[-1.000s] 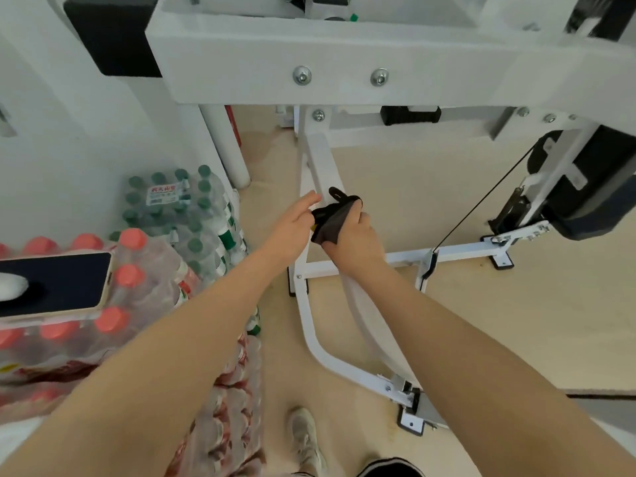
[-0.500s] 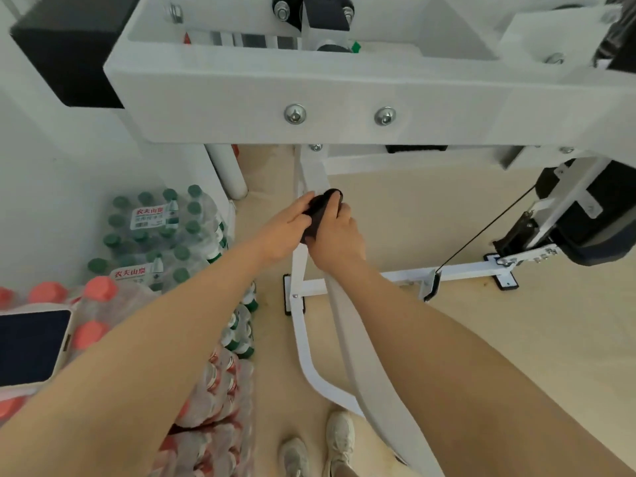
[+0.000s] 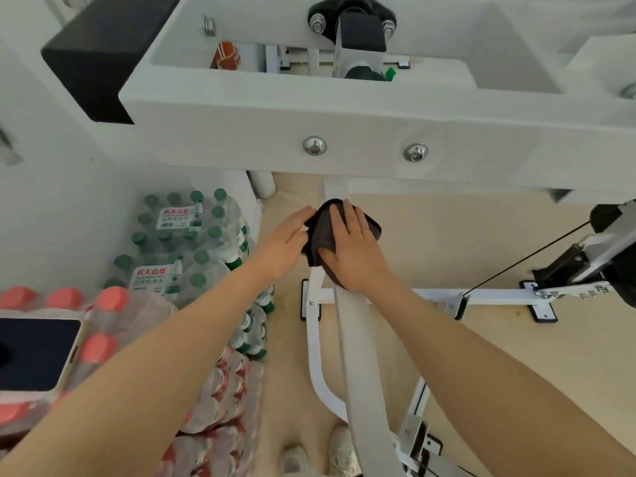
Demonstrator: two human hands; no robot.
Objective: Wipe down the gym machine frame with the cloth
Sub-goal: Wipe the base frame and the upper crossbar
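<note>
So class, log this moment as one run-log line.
step: wiping | right hand: flat on cloth | left hand: touching cloth edge | surface: sloping frame bar

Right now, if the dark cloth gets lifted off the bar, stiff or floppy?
Probably floppy: the cloth drapes over the frame bar and bunches under the right hand. Likely light, and apt to slide on painted metal.

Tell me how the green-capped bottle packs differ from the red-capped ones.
The green-capped packs stand farther off, by the wall; the red-capped packs sit nearer, at the left edge. White labels with red lettering show on the green-capped packs; a phone lies on the red-capped ones. Both are shrink-wrapped clear bottles left of the frame.
</note>
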